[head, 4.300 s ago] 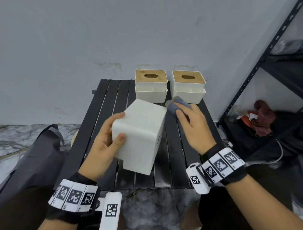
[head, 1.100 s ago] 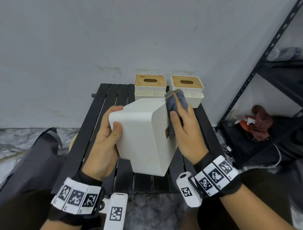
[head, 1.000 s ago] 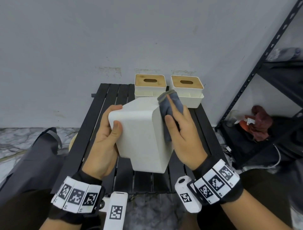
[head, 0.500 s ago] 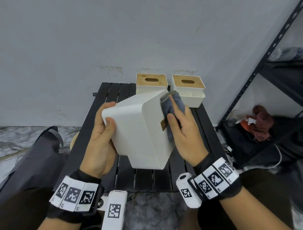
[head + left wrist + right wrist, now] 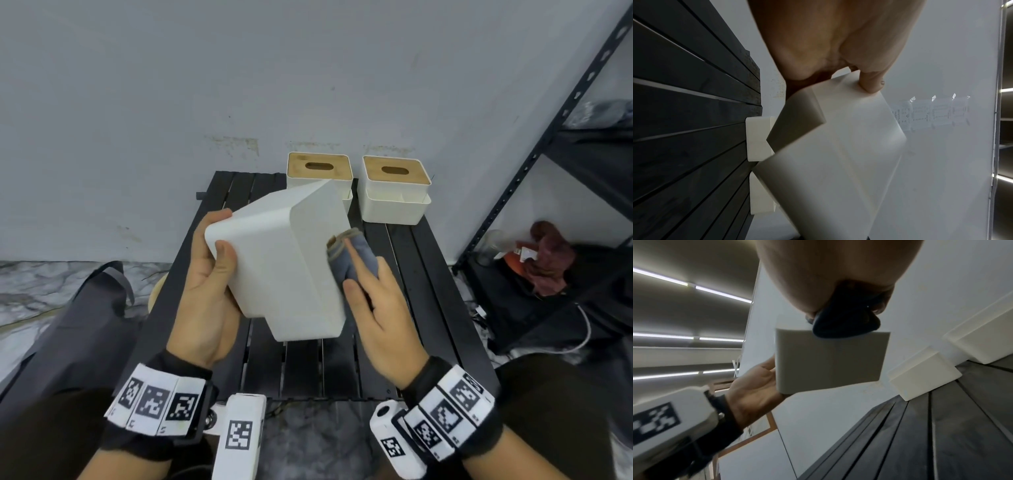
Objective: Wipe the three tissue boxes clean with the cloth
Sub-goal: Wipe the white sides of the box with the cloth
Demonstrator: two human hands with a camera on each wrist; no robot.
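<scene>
My left hand [image 5: 205, 284] grips a white tissue box [image 5: 287, 260] by its left end and holds it tilted above the black slatted table [image 5: 421, 308]. My right hand [image 5: 373, 301] presses a folded grey cloth [image 5: 356, 255] against the box's right side. The wrist views show the same box [image 5: 838, 162] [image 5: 828, 360], with the cloth [image 5: 844, 324] bunched under my right fingers. Two more white tissue boxes with wooden lids stand at the table's far edge, one left [image 5: 320, 168] and one right [image 5: 395, 186].
A grey wall rises directly behind the table. A black metal shelf rack [image 5: 548, 137] stands at the right, with a dark red rag [image 5: 548, 260] on its low shelf. A dark bag [image 5: 78, 322] lies on the marble floor at the left.
My left hand has tipped the box further, so its far end points up and back. My right hand has slid the cloth down along the box's right side.
</scene>
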